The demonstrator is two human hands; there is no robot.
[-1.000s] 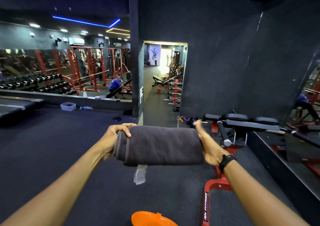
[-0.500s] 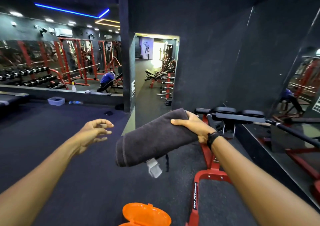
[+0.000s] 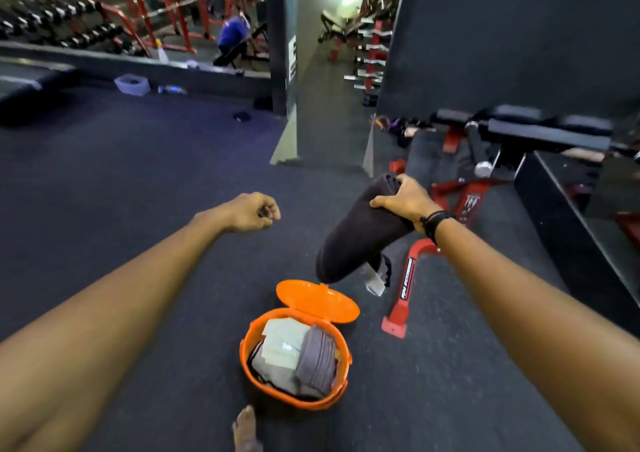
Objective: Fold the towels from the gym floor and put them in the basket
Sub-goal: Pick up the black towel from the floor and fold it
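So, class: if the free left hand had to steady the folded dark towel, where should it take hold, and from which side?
Probably the low hanging end of the folded dark towel, coming from the left. The right hand pinches only the top end, so the roll slants down toward the orange basket unsupported, nearest the left hand.

Floor (image 3: 138, 181): dark, speckled, mat-like covering across the whole near area, running into a narrow aisle at the far centre.

Items resting directly on it:
- Orange basket (image 3: 254, 379), near centre, lid (image 3: 317, 301) hinged open on its far side; folded towels inside, pale and grey.
- A bare foot (image 3: 244, 427), just near of the basket.
- Red machine frame (image 3: 403, 285), right of the basket, its foot plate flat on the floor.
- Small pale tub (image 3: 132, 84), far left, beside a low ledge.
- Bottle (image 3: 172, 89) lying just right of the tub.
- Small dark object (image 3: 241, 116), far centre, too blurred to identify.
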